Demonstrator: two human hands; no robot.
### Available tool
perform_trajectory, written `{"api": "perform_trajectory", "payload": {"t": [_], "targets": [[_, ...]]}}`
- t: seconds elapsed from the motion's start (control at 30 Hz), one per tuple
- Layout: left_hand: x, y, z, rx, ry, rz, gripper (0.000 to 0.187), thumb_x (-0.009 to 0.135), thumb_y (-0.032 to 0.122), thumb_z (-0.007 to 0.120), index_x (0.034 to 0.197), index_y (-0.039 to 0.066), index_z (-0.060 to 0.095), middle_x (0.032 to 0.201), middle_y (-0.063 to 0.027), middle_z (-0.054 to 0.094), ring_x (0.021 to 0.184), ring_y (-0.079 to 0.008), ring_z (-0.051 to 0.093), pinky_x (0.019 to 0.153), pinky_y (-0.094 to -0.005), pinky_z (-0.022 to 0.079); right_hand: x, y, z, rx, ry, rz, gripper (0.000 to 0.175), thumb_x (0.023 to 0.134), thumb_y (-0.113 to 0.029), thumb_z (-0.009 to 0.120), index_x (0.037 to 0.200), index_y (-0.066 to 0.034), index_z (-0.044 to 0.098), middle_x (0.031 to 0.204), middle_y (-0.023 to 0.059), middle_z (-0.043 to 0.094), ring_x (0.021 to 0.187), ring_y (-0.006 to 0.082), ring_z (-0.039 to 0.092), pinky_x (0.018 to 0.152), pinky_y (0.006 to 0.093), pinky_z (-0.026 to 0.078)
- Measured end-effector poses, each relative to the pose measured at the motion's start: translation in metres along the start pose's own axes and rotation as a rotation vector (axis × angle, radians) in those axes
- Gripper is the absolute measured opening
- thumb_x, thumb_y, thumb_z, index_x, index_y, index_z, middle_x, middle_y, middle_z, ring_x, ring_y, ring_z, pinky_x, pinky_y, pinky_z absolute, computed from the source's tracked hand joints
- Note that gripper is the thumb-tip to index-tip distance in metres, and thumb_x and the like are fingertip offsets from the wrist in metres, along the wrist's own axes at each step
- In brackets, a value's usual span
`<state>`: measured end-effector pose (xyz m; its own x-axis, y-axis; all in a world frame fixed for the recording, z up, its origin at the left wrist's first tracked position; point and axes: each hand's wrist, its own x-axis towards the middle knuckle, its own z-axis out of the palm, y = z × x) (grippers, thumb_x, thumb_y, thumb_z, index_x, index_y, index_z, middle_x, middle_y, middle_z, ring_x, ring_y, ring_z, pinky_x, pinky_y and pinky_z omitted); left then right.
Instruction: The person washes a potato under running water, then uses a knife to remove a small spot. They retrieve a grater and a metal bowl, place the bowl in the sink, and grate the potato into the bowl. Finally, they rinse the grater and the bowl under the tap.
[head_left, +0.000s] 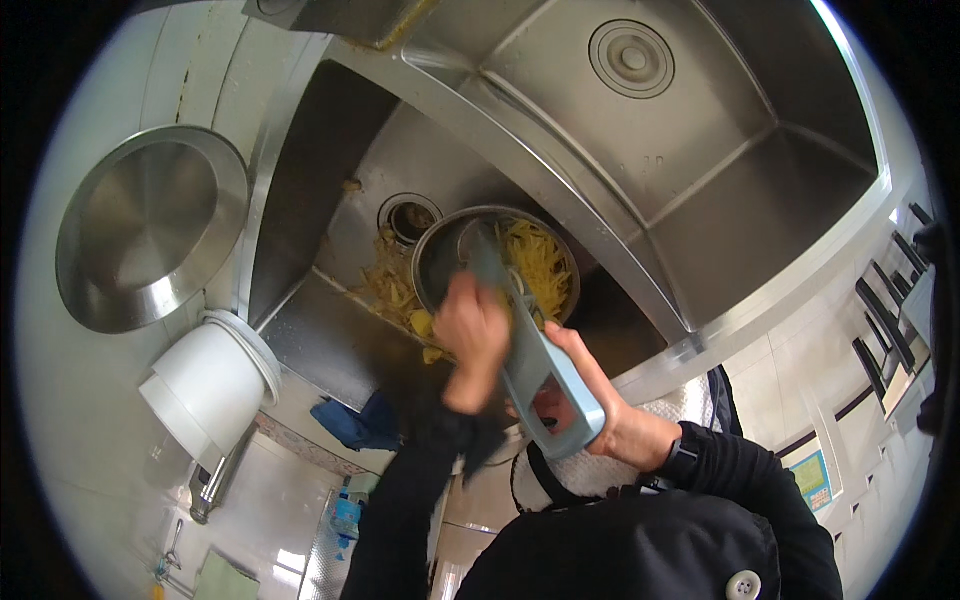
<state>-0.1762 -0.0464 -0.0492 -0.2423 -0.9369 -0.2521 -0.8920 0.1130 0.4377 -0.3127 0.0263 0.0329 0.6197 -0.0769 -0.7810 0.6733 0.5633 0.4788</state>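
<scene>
My right hand grips the lower frame of a light blue-grey mandoline grater, which slants down into a round metal bowl. Blurred by motion, my left hand is curled against the grater's left face; whatever may be in its fingers is hidden. Yellow shreds, like potato, fill the bowl's right side. This bowl stands in the left sink basin. Peelings and yellow scraps lie beside it, close to an open drain.
The right sink basin has a covered drain. Left of the sinks are a wide steel pan and a white bucket-like container. Blue cloth lies at the near sink edge. Black-handled knives stand at the right.
</scene>
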Motion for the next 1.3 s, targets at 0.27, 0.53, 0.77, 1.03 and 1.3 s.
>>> {"api": "perform_trajectory", "payload": {"t": [0.27,0.53,0.77,1.03,1.3], "targets": [[-0.001,0.015,-0.021,-0.148,-0.025,0.070,0.014,0.077,0.009,0.053,0.066,0.005,0.046,0.066,-0.0165,0.050,0.056,-0.0395,0.052,0.049,-0.0450,0.040,0.002,-0.003,0.001,0.018,-0.056,0.013,0.080,0.075,-0.076,0.051,0.115,-0.0076,0.059,0.098,0.0185,0.061,0.092,0.0287,0.059,0.073,0.0399,0.044],[0.033,-0.016,0.021,0.004,0.056,-0.033,0.019,0.080,0.013,0.055,0.064,0.004,0.049,0.060,-0.0180,0.052,0.058,-0.0418,0.054,0.051,-0.0463,0.040,-0.001,0.000,0.004,-0.015,-0.031,0.027,0.084,0.075,-0.077,0.049,0.121,-0.0066,0.055,0.101,0.0179,0.060,0.094,0.0271,0.058,0.073,0.0390,0.043],[0.003,0.010,-0.001,-0.250,0.084,-0.002,0.015,0.079,0.012,0.055,0.067,0.003,0.053,0.069,-0.0199,0.055,0.062,-0.0404,0.056,0.054,-0.0465,0.043,-0.002,-0.002,0.000,0.006,-0.046,-0.031,0.074,0.078,-0.073,0.050,0.111,-0.0073,0.061,0.099,0.0131,0.063,0.089,0.0242,0.060,0.074,0.0373,0.045],[0.012,-0.001,0.001,-0.088,-0.064,-0.290,0.021,0.081,0.012,0.055,0.065,-0.001,0.049,0.064,-0.0221,0.046,0.053,-0.0345,0.043,0.053,-0.0410,0.038,-0.002,-0.003,0.005,0.010,-0.015,0.031,0.082,0.075,-0.076,0.051,0.116,-0.0063,0.059,0.103,0.0164,0.061,0.091,0.0269,0.060,0.075,0.0386,0.045],[0.032,-0.028,0.031,0.106,-0.110,-0.266,0.028,0.082,0.026,0.054,0.073,0.001,0.060,0.075,-0.0194,0.063,0.068,-0.0422,0.059,0.060,-0.0514,0.044,-0.003,0.001,0.012,-0.012,0.008,0.045,0.083,0.076,-0.077,0.048,0.118,-0.0058,0.056,0.098,0.0159,0.062,0.089,0.0255,0.059,0.068,0.0374,0.045]]}}
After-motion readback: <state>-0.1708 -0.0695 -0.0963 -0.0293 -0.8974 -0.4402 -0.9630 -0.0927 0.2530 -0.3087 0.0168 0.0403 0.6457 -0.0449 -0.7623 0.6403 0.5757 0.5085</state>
